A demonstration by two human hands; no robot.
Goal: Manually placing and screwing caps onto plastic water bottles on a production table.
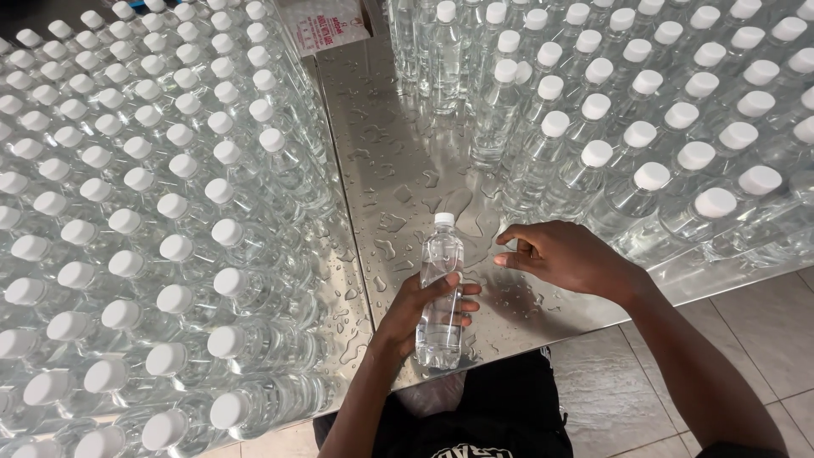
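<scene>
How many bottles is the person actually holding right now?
1: a clear capped bottle upright in the left hand over the wet metal table. The right hand beside it holds none.

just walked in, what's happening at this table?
A person stands at a wet steel table crowded with capped clear water bottles. Their left hand grips one bottle upright near the table's front edge, white cap on. The right hand hovers just right of it, fingers loosely curled, holding nothing. Dense rows of bottles fill the left side, and another block stands on the right. Water droplets cover the bare strip between them.
</scene>
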